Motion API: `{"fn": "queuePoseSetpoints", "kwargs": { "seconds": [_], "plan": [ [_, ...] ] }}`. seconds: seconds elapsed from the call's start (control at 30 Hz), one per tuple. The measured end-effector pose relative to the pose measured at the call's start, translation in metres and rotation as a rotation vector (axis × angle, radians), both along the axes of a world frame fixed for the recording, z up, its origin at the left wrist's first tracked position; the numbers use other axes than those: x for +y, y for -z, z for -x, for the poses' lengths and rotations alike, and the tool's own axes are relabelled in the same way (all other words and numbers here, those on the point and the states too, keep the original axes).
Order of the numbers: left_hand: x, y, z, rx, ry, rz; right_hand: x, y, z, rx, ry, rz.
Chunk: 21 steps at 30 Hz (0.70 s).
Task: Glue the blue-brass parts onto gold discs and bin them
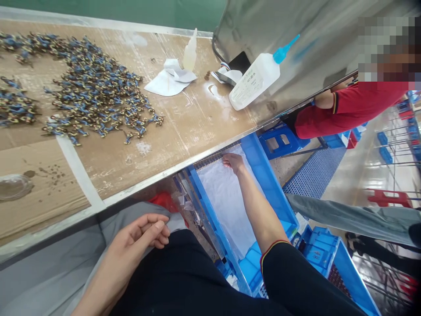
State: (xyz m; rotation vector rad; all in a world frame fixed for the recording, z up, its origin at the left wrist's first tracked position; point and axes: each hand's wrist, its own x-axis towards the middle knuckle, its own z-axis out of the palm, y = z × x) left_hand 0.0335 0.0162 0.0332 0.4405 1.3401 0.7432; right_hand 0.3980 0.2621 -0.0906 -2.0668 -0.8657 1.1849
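My left hand is above my lap, its fingers curled and the thumb laid against them; nothing shows in it. My right hand reaches down into a blue plastic crate. Its fingers are curled together at the far end of a thin white sheet that lies in the crate. Whatever is between those fingers is too small or hidden to make out. Beyond the sheet's far edge, a narrow strip of small dark items shows. Many small blue, yellow and brown figures lie heaped on the workbench.
A white glue bottle with a blue nozzle and a small clear bottle stand near crumpled white paper. A round clear dish sits at the left. A person in a red shirt is beyond, near a blue stool.
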Motion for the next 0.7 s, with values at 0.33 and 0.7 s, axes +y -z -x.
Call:
{"fn": "queuePoseSetpoints", "kwargs": {
  "seconds": [0.33, 0.7],
  "plan": [
    [-0.004, 0.004, 0.006, -0.049, 0.04, -0.092, -0.044, -0.127, 0.091, -0.031, -0.125, -0.671],
    [-0.08, -0.044, 0.08, 0.313, -0.254, -0.094, -0.006, -0.182, 0.275, -0.732, -1.478, -0.812]
  ]
}}
